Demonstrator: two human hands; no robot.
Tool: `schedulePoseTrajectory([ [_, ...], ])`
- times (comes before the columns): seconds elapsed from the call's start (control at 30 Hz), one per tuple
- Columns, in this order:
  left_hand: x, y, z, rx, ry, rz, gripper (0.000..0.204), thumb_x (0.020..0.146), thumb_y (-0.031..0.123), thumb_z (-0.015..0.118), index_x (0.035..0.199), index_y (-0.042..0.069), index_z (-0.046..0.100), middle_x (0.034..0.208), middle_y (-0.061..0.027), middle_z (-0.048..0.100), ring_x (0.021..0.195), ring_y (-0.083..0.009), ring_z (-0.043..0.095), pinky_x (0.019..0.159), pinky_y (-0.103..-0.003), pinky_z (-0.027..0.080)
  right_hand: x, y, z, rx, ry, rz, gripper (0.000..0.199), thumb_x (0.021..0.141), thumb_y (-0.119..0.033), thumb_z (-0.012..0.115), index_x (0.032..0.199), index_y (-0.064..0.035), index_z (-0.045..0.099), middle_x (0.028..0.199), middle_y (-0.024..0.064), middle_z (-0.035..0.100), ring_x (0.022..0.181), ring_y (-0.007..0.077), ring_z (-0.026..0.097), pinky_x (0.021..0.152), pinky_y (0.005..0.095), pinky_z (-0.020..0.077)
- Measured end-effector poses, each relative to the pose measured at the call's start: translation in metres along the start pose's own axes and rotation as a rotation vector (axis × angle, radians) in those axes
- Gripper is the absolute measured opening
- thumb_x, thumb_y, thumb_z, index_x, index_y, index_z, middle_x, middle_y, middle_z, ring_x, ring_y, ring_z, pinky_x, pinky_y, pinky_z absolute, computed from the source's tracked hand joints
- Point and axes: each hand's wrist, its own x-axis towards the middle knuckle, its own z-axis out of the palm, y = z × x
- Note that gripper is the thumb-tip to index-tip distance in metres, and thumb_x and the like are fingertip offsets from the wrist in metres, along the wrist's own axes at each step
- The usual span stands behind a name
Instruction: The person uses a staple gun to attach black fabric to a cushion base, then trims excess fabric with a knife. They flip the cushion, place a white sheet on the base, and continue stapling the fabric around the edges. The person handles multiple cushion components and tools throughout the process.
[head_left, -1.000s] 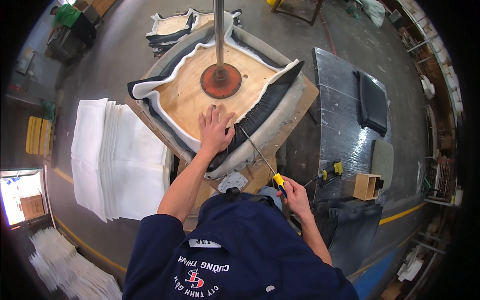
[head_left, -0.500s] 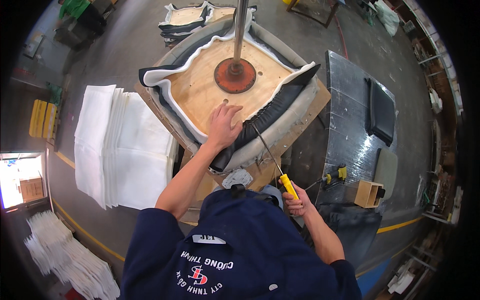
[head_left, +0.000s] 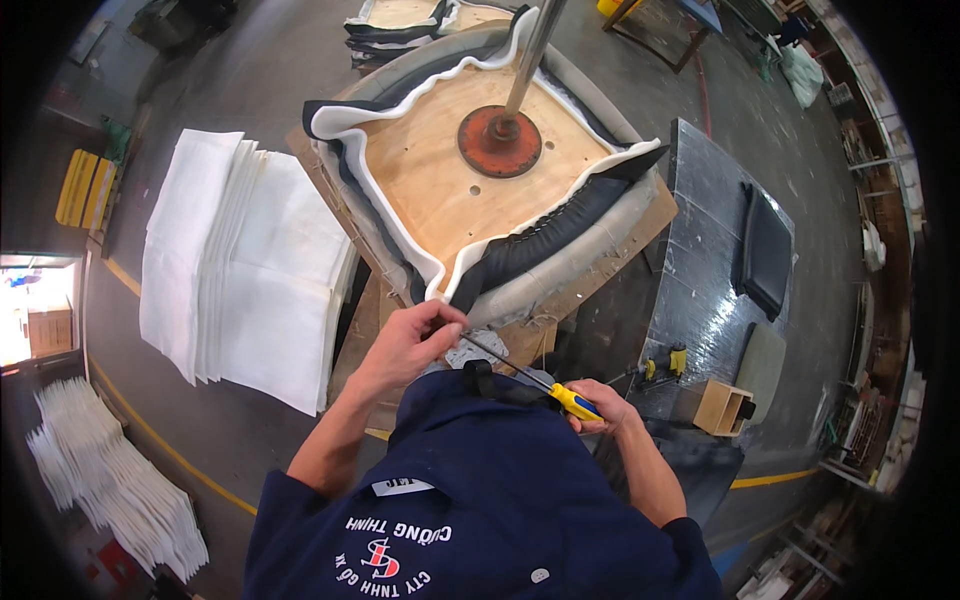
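The screwdriver (head_left: pixel 540 381) tip disappears under the left hand (head_left: pixel 415 340) fingers. Its yellow handle end is buried in the right hand (head_left: pixel 600 408), whose fingertips hide behind the navy shirt (head_left: pixel 480 500).

Small open cardboard box (head_left: pixel 718 406), right

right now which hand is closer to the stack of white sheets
Left. The left hand is at the seat's near corner, just right of the white sheets. The right hand, gripping the screwdriver, is farther right.
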Motion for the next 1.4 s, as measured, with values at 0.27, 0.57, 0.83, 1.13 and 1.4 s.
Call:
schedulePoseTrajectory([
  [0.27,-0.109,-0.102,-0.103,0.54,-0.026,-0.633,0.031,0.098,0.018,0.058,0.124,0.003,0.065,0.109,-0.0161,0.071,0.1,-0.03,0.07,0.089,-0.043,0.056,-0.057,-0.073,0.071,-1.062,0.543,-0.283,0.036,0.098,-0.021,0.064,0.128,-0.001,0.066,0.093,0.0074,0.07,0.064,0.0096,0.062,0.054,0.0244,0.0486],
  [0.57,0.012,-0.054,-0.1,0.735,0.74,0.305,0.049,0.097,0.021,0.057,0.143,0.005,0.049,0.149,-0.0249,0.045,0.139,-0.0407,0.041,0.116,-0.046,0.033,-0.051,-0.092,0.118,-2.021,0.923,-0.651,0.038,0.089,-0.017,0.072,0.127,-0.0179,0.068,0.09,0.0083,0.06,0.066,0.0267,0.064,0.06,0.0369,0.0526],
  [0.83,0.155,-0.071,-0.105,0.682,1.023,0.272,0.062,0.095,0.029,0.06,0.151,0.011,0.04,0.152,-0.04,0.019,0.143,-0.0548,0.022,0.116,-0.053,0.029,-0.047,-0.131,0.151,-2.339,0.865,-0.467,0.04,0.089,-0.017,0.07,0.128,-0.0219,0.064,0.091,0.0069,0.063,0.066,0.0284,0.065,0.058,0.0395,0.0533],
  [1.13,0.16,-0.079,-0.107,0.58,1.074,0.374,0.069,0.093,0.025,0.062,0.154,0.009,0.034,0.152,-0.0364,0.02,0.143,-0.0512,0.023,0.117,-0.053,0.027,-0.043,-0.194,0.182,-2.449,0.665,-0.262,0.038,0.089,-0.019,0.07,0.126,-0.021,0.064,0.085,0.0047,0.061,0.068,0.0268,0.065,0.059,0.0385,0.0538],
  [1.4,0.158,-0.083,-0.103,0.64,1.119,0.277,0.075,0.091,0.024,0.061,0.155,0.003,0.029,0.154,-0.0365,0.024,0.144,-0.051,0.024,0.119,-0.052,0.025,-0.024,-0.221,0.184,-2.486,0.606,-0.262,0.034,0.089,-0.02,0.069,0.122,-0.0228,0.064,0.084,0.0045,0.057,0.061,0.0264,0.061,0.055,0.0397,0.0523],
])
